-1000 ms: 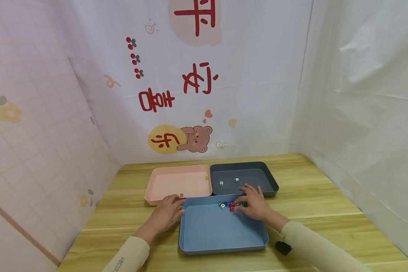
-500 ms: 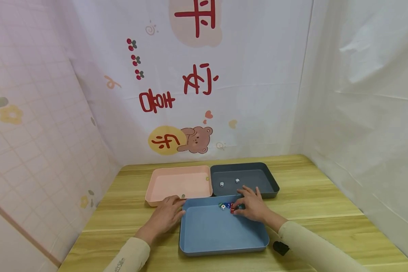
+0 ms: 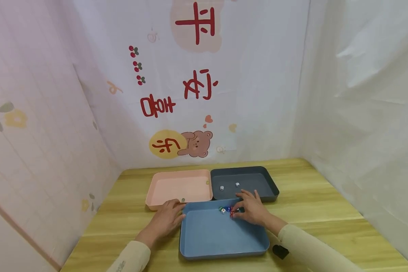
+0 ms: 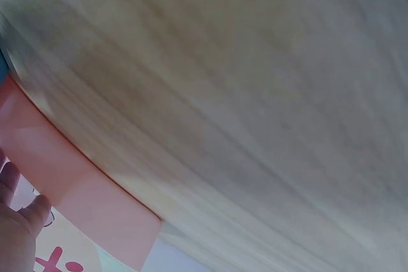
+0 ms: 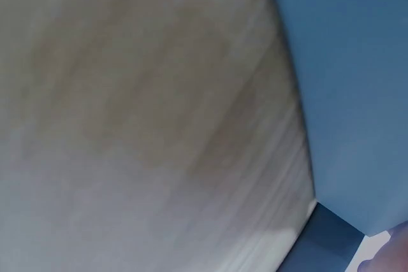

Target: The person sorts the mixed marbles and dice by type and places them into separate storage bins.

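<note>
A blue tray [image 3: 224, 238] lies nearest the person, with several small dice near its far edge. At a red die [image 3: 232, 214], the thumb and index finger of my right hand [image 3: 253, 209] close in a pinch while its other fingers spread above the far rim. Just left of them sit a white die [image 3: 223, 211] and a blue die [image 3: 228, 209]; a green one is partly hidden behind the hand. My left hand [image 3: 166, 219] rests at the blue tray's far left corner, fingers extended beside the pink tray [image 3: 176, 185].
Behind, a dark grey tray [image 3: 258, 181] holds two white dice [image 3: 237, 184]. Two small yellowish-green pieces [image 3: 183, 200] are inside the pink tray. A black object [image 3: 280, 251] lies right of the blue tray on the wood-grain table [image 3: 319, 204]. White printed cloth hangs around it.
My right hand has shifted slightly left, its thumb and index finger closing at the red dice. My left hand stays in place. The head view has tilted up a little.
</note>
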Tool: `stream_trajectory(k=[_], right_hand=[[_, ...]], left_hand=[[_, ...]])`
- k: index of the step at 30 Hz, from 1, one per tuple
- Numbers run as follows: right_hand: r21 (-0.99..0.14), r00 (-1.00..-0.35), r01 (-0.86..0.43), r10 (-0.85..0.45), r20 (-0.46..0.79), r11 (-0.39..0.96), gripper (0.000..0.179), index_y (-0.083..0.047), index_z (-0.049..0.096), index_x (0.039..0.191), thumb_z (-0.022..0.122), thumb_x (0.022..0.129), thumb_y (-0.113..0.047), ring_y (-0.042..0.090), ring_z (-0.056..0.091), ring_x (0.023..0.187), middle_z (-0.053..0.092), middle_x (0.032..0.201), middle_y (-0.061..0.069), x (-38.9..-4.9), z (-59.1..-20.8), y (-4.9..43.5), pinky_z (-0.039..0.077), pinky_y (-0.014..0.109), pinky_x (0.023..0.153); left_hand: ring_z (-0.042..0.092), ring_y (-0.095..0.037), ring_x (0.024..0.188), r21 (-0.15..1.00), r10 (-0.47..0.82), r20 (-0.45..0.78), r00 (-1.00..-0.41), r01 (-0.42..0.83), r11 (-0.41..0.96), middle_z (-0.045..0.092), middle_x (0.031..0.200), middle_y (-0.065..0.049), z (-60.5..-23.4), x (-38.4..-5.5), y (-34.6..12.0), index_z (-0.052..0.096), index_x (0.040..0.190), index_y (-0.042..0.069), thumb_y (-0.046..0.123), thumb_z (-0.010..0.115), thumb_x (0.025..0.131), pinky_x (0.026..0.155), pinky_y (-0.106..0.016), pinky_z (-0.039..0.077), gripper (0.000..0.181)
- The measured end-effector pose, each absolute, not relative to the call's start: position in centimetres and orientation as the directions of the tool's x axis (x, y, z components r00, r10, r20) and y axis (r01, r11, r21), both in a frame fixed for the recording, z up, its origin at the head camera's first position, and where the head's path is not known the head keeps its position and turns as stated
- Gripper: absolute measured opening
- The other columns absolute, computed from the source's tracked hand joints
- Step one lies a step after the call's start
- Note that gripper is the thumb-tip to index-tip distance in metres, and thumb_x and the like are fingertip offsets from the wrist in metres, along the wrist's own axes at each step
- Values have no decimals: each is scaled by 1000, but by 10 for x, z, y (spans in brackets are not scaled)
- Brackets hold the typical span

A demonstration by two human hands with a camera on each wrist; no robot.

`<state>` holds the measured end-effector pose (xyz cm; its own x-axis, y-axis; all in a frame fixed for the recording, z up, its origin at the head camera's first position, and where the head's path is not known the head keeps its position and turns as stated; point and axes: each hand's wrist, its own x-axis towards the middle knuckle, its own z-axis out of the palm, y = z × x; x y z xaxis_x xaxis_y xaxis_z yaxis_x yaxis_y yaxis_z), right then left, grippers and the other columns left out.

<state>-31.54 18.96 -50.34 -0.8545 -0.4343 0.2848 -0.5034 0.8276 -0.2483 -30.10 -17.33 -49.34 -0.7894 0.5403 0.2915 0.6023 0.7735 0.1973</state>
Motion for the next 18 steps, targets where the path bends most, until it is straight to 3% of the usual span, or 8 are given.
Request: stream_trajectory(k=[12,18], right_hand=[[-341,-862,-493,-398,313,800,6,-31,78,84,83,80,-34,45,37,137,59,134,16,-309,-504,194,12,77,105],[-384,-858,-497,-374,352,778,5,-30,78,87,81,83,-32,45,35,138,56,136,17,-317,-487,203,12,75,106]], left_hand=[[48,-37,124,248,547,253,-798,600,761,53,131,-17,-501,-291,-173,61,135,5,27,60,100,100,-56,42,41],[48,-37,124,244,549,281,-787,612,753,52,131,-17,-495,-295,-173,61,134,6,26,61,100,99,-57,42,40]])
